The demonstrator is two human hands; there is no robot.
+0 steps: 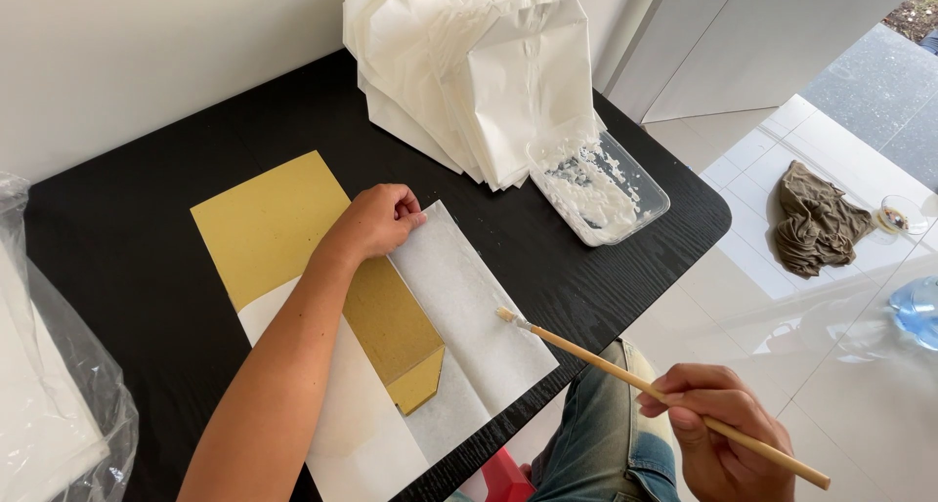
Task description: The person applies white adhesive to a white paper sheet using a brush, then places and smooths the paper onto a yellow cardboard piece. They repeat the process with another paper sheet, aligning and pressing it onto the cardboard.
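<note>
left hand [379, 221] fist-closed, pressing the far end of the white paper sheet [469, 307] so it lies flat on the gold cardboard [269, 219] | right hand [718, 434] grasping thin brush [655, 390], bristles at sheet's right edge | paste tray [645, 194] near counter [127, 258] corner, beside stacked white bags [489, 72] | free room on the counter left of the cardboard

The left arm reaches far forward, and the left hand [379, 219] is curled and pressing down. The right hand [720, 434] stays low and close, its grip closed, thumb probably tucked under.
</note>
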